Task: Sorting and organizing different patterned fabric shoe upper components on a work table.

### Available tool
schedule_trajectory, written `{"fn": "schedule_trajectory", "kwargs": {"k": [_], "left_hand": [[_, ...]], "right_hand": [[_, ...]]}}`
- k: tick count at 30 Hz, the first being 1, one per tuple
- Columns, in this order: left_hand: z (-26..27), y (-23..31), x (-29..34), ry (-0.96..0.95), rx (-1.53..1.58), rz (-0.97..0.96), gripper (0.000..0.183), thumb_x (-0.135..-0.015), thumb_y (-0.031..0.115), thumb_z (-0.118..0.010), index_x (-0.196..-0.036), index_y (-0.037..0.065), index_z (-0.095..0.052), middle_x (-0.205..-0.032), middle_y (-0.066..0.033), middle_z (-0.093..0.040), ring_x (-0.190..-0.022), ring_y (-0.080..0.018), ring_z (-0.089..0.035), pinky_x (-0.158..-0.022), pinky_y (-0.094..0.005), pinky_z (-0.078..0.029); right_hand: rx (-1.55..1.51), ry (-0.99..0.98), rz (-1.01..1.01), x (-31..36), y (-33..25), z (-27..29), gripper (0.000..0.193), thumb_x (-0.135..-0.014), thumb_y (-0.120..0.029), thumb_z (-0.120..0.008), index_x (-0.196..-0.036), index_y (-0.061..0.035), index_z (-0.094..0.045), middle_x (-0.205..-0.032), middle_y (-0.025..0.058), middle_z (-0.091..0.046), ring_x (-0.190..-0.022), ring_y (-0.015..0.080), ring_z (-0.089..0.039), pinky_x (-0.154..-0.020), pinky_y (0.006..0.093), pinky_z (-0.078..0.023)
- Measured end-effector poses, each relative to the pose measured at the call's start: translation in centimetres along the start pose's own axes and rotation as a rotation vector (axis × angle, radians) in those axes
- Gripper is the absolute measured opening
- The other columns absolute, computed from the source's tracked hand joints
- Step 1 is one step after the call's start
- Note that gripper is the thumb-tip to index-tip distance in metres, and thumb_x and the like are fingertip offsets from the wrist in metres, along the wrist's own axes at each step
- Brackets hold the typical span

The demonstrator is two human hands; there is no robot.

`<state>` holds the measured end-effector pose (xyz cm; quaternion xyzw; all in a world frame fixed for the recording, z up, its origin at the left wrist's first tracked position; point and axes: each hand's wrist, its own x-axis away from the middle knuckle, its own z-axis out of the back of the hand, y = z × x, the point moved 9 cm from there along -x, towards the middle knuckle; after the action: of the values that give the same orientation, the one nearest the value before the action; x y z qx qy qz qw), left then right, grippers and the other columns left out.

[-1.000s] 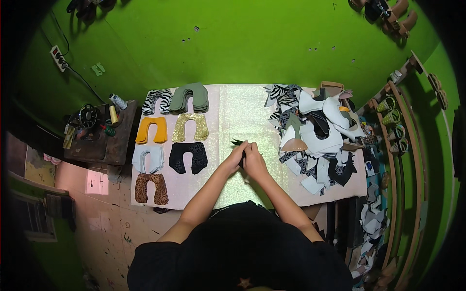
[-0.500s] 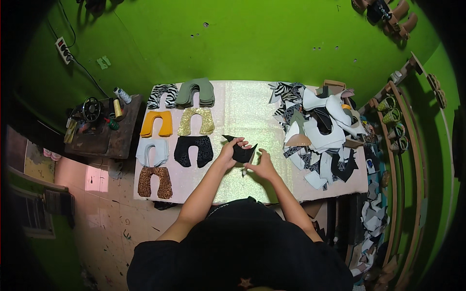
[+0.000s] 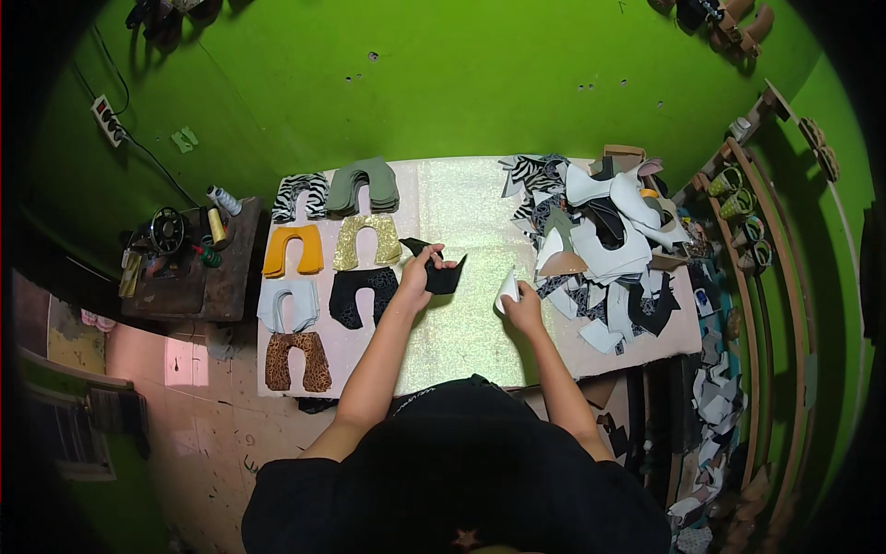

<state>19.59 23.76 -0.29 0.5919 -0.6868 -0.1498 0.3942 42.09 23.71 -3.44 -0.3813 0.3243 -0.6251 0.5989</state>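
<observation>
A black cut piece (image 3: 436, 268) is held over a glittery table (image 3: 461, 342) in the left hand (image 3: 415, 277), its fingers closed on it; the piece's long axis runs from up-left to down-right, one narrow end pointing away toward the wall. A small white piece (image 3: 507, 288) is pinched in the right hand (image 3: 524, 307), just right of the black one and apart from it. Seven sorted stacks are laid out left of the left hand: zebra (image 3: 300, 194), olive (image 3: 363, 185), yellow (image 3: 293, 249), gold (image 3: 366, 240), pale grey (image 3: 289, 305), black (image 3: 362, 294) and leopard (image 3: 295, 360). One mixed heap (image 3: 604, 249) is piled right of the right hand.
</observation>
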Motion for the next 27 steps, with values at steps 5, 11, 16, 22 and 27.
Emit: {"fn": "schedule_trajectory", "kwargs": {"k": [5,11,16,22,27], "left_hand": [[-1.1,-0.2,0.7,-0.030,-0.334,0.124,0.029,-0.084,0.020,-0.053,-0.059,0.006,-0.051,-0.056,-0.0047,-0.051,-0.063,-0.0181,-0.061,-0.062,-0.0293,-0.050],[-1.8,-1.4,2.0,-0.263,-0.428,0.190,0.022,-0.087,0.019,-0.046,-0.094,-0.001,-0.055,-0.065,-0.0018,-0.052,-0.068,-0.0139,-0.058,-0.065,-0.0254,-0.047],[-2.1,-1.3,4.2,-0.363,-0.511,0.268,0.020,-0.086,0.017,-0.045,-0.090,0.001,-0.056,-0.064,0.0001,-0.051,-0.067,-0.0135,-0.058,-0.063,-0.0246,-0.046],[-1.8,-0.8,7.2,-0.575,-0.434,0.326,0.020,-0.087,0.015,-0.045,-0.074,0.002,-0.054,-0.056,0.0002,-0.045,-0.063,-0.0159,-0.058,-0.068,-0.0280,-0.047],[1.7,0.7,8.7,-0.563,-0.340,0.321,0.023,-0.087,0.019,-0.045,-0.084,-0.002,-0.054,-0.059,-0.0025,-0.048,-0.068,-0.0211,-0.060,-0.082,-0.0370,-0.048]], "right_hand": [[0.053,-0.088,0.003,-4.1,0.5,2.3,0.043,-0.072,-0.017,-0.063,-0.108,0.0042,-0.055,-0.102,0.0199,-0.060,-0.092,0.0297,-0.059,-0.081,0.0350,-0.045],[0.306,0.256,-0.084,-5.1,-0.9,5.3,0.044,-0.072,-0.018,-0.061,-0.113,-0.0033,-0.052,-0.113,0.0176,-0.051,-0.105,0.0313,-0.049,-0.088,0.0384,-0.038],[-0.103,-0.229,0.318,-2.9,-8.2,-2.1,0.034,-0.076,-0.011,-0.056,-0.109,-0.0040,-0.056,-0.109,0.0139,-0.055,-0.102,0.0262,-0.051,-0.091,0.0326,-0.038],[-0.392,-0.798,-0.071,0.3,-10.7,-10.6,0.029,-0.084,-0.016,-0.049,-0.108,-0.0012,-0.057,-0.099,0.0074,-0.060,-0.094,0.0151,-0.053,-0.084,0.0272,-0.040],[-0.329,-1.041,0.026,2.3,-13.0,-13.9,0.018,-0.087,-0.018,-0.051,-0.095,-0.0037,-0.057,-0.083,-0.0007,-0.059,-0.074,0.0068,-0.053,-0.069,0.0205,-0.041]]}}
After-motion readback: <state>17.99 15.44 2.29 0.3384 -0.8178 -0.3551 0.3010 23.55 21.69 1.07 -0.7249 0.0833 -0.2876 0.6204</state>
